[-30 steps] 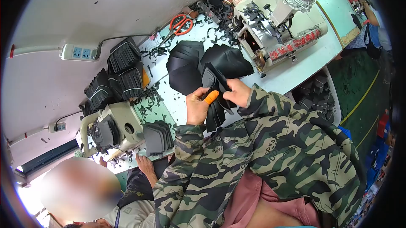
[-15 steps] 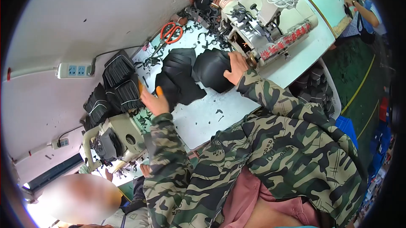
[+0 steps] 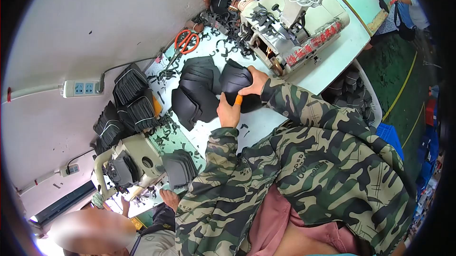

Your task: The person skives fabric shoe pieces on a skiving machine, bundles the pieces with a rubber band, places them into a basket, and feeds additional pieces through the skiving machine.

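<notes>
A small stack of black, leather-like cut pieces (image 3: 235,78) is held between my two hands over the white tabletop. My right hand (image 3: 257,83) grips its right edge. At its lower edge, my left hand (image 3: 230,111), with an orange cover on one finger, is closed on the same pieces. Just left of them lies a fanned pile of similar black pieces (image 3: 197,87), touched by neither hand. Orange-handled scissors (image 3: 186,42) lie behind that pile, among curled black scraps.
A sewing-type machine (image 3: 294,28) stands at the back right. Tied bundles of black pieces (image 3: 130,85) lean by the wall. At lower left, a co-worker's hand (image 3: 169,198) is near another machine (image 3: 140,158) and a dark stack (image 3: 179,169). A white basket (image 3: 375,99) holds more bundles.
My left hand has moved right, from beside the tied bundles to the pieces at my right hand. Those pieces are now gripped and bent between both hands.
</notes>
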Demonstrator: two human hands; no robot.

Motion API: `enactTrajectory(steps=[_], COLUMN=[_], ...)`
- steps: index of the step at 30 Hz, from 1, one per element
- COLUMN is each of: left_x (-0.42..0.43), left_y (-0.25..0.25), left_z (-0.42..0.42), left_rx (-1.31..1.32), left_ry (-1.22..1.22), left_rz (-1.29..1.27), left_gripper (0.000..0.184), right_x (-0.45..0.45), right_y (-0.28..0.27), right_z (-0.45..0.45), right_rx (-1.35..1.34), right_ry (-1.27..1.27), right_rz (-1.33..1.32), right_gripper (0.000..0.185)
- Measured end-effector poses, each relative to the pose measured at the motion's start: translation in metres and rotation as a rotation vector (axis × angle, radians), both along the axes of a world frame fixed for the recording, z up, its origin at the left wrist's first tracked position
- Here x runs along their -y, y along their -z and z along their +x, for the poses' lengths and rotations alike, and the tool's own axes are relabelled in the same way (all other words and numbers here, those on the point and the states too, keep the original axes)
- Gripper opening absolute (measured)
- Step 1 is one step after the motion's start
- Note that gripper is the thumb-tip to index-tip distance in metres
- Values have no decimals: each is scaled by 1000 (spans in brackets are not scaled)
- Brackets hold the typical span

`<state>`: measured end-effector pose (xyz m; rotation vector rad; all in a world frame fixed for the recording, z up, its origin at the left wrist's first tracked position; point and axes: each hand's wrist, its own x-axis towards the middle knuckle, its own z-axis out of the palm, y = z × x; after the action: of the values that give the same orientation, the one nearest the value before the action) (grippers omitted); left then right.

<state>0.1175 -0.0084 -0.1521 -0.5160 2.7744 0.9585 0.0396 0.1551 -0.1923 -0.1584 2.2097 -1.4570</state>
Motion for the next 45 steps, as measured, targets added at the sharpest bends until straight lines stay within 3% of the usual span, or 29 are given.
enactTrajectory(steps=[3, 4, 5, 7, 8, 11, 13, 14, 16, 17, 19, 20, 21, 23, 26, 27, 28, 29, 31, 32, 34, 35, 37, 39, 41, 42, 45], left_x=[11, 18, 23, 18, 14, -9, -23, -1, -11, -21, -41, -55, -46, -37, -39, -45, -59, -75, -79, -73, -64, -70, -71, -78, -88, -99, -121], left_y=[14, 13, 13, -9, -6, 10, 24, 52, 69, 73, 90, 64, 71, 97, -28, -60, -95, -121, -144, -149, -166, -158, -184, -197, -210, -197, -174], left_z=[12, 12, 8, -14, -35, -113, -144, -146, -119, -88, -8, 21, 39, 53, 0, -13, -18, -25, -40, -38, -30, -29, -30, -30, -35, -28, -54], left_rx=[-100, 0, 108, -59, -174, -404, -353, -358, -371, -395, -323, -329, -355, 521, 189, 131, 14, -101, 293, 306, 361, 225, 371, 209, -24, -205, -546], left_ry=[95, 53, 13, -82, 69, 479, 576, 621, 715, 773, 880, 865, 908, 902, 430, 301, 464, 604, 925, 950, 892, 912, 795, 787, 770, 753, 552], left_rz=[-79, 150, 380, 474, 314, -136, -275, -304, -330, -313, -246, -15, 3, -67, 712, 974, 898, 796, 509, 505, 424, 417, 375, 359, 269, 99, -121], left_gripper=[56, 52, 47, 39, 42, 48, 58, 62, 69, 71, 66, 63, 63, 51, 59, 66, 70, 75, 81, 83, 81, 73, 63, 56, 56, 59, 76], right_x=[-4, -7, -20, -53, -68, -152, -213, -200, -216, -214, -197, -192, -192, -192, -182, -173, -158, -148, -127, -120, -112, -133, -150, -151, -153, -159, -164], right_y=[7, 16, -17, -50, -42, -113, -114, -116, -126, -117, -126, -119, -112, -99, -94, -95, -111, -142, -153, -153, -149, -146, -167, -181, -215, -195, -231], right_z=[13, 24, 32, 50, 60, 63, 69, 72, 75, 87, 97, 99, 103, 97, 74, 57, 46, 35, 24, 24, 26, 34, 33, 20, 0, -7, -52], right_rx=[72, 26, 82, 135, 209, 416, 460, 457, 525, 402, 385, 365, 454, 412, 316, 75, -34, 80, -82, -139, -130, -192, -212, -305, -438, -483, -713], right_ry=[124, 159, 90, 3, 9, -101, -240, -156, -197, -201, -232, -216, -151, -159, -336, -483, -544, -676, -800, -815, -873, -806, -683, -707, -680, -653, -522], right_rz=[-35, -63, -62, -313, -632, -516, -605, -564, -711, -714, -415, -391, -532, -547, -592, -306, -263, -201, -358, -384, -397, -269, -4, 9, 182, 94, 375], right_gripper=[75, 75, 75, 70, 71, 74, 76, 76, 78, 80, 90, 81, 75, 74, 80, 87, 87, 87, 90, 95, 99, 100, 97, 76, 64, 59, 50])
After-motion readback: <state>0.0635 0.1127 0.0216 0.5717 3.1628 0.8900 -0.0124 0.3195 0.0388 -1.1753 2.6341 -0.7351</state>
